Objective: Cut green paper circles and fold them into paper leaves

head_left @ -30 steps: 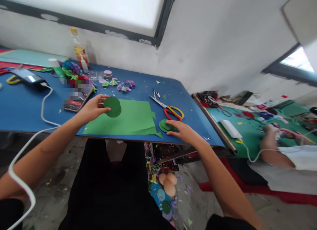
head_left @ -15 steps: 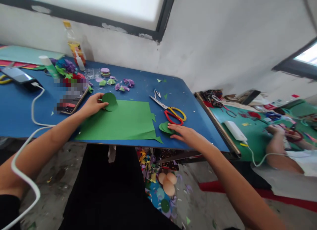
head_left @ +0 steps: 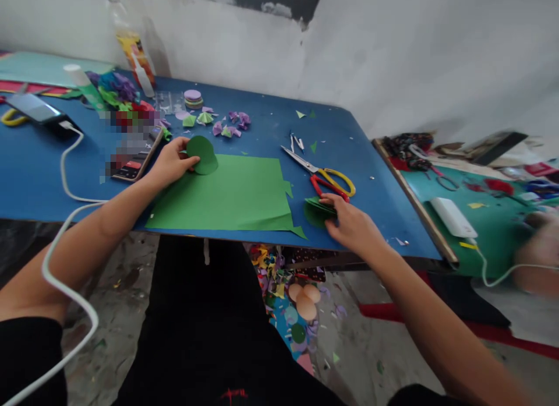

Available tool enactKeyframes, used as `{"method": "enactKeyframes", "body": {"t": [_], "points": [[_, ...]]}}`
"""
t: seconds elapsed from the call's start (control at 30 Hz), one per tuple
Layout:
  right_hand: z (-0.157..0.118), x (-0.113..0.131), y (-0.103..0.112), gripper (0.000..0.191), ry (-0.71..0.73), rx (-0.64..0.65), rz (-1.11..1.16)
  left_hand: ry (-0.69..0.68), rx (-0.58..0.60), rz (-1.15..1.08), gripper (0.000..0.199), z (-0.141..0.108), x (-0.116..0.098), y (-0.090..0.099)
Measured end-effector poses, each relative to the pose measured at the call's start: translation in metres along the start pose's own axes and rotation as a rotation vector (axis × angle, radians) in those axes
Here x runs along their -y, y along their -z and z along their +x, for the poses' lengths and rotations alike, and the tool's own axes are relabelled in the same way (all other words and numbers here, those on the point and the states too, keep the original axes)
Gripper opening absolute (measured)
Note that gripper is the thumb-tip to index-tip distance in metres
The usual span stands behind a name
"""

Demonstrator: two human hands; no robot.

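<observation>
1. Here's the blue counter [head_left: 384,202], running out on every side of the green sheet, its near edge just this side of it.
2. And the green sheet [head_left: 231,199] itself, flat, jagged offcuts along its right side and a pointed scrap at its near right corner.
3. Well beyond the sheet and off to its left, a bottle with a yellow cap [head_left: 131,45] by the wall!
4. Right of the sheet, scissors [head_left: 312,168] with one red and one yellow handle, blades aimed up towards the wall.
5. Left of the sheet lies a phone [head_left: 131,168], partly blurred out.
6. To the left hand [head_left: 172,159], at the sheet's far left corner: its grip is pinched, thumb and fingers together on paper.
7. Over to the right hand [head_left: 351,222], just right of the sheet: grip clamped around the right edge of its paper rounds.
8. That's the dark green disc [head_left: 202,152] in the left, overlapping the sheet's far left corner; one layer or more, hard to tell.
9. And the fanned green discs [head_left: 315,212] in the right, just beside the sheet's right side.
10. Last, crumpled purple scraps [head_left: 238,120], beyond the sheet.
</observation>
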State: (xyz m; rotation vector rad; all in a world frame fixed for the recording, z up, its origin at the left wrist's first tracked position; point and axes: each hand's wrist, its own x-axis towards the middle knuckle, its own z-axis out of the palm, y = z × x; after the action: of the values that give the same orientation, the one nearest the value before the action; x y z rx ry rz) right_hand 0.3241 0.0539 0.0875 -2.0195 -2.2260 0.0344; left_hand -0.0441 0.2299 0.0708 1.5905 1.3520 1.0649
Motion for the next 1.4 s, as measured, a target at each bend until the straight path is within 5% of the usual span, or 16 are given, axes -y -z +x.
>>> {"method": "enactKeyframes", "body": {"t": [0.13, 0.3, 0.47, 0.6, 0.7, 0.83, 1.1, 1.27, 1.4], "points": [[0.007, -0.005, 0.005, 0.04, -0.01, 0.044, 0.019, -0.024, -0.007, 0.017, 0.028, 0.0, -0.001, 0.0], [0.032, 0.01, 0.028, 0.043, -0.021, -0.067, 0.095, 0.001, -0.015, 0.003, 0.027, 0.001, -0.003, 0.003], [0.073, 0.083, 0.035, 0.041, 0.238, -0.133, 0.169, 0.06, 0.047, -0.118, 0.04, -0.006, -0.012, 0.006], [0.095, 0.145, 0.008, 0.034, 0.425, -0.031, 0.023, 0.032, 0.319, -0.12, 0.056, -0.012, -0.009, 0.008], [0.098, 0.165, -0.009, 0.026, 0.479, 0.064, -0.057, -0.118, 0.402, 0.062, 0.059, -0.013, 0.0, 0.01], [0.086, 0.138, -0.007, 0.03, 0.455, 0.079, 0.038, -0.322, 0.348, 0.325, 0.051, -0.015, 0.008, 0.012], [0.034, 0.0, 0.001, 0.049, 0.089, 0.06, 0.341, -0.506, 0.376, 0.551, 0.053, -0.025, 0.0, -0.004], [0.01, -0.014, -0.011, 0.05, 0.093, 0.063, 0.336, -0.652, 0.361, 0.53, 0.046, -0.044, -0.019, -0.011], [0.014, -0.012, -0.016, 0.044, 0.092, -0.023, 0.316, -0.935, 0.311, 0.033, 0.029, -0.103, -0.056, -0.004]]}}
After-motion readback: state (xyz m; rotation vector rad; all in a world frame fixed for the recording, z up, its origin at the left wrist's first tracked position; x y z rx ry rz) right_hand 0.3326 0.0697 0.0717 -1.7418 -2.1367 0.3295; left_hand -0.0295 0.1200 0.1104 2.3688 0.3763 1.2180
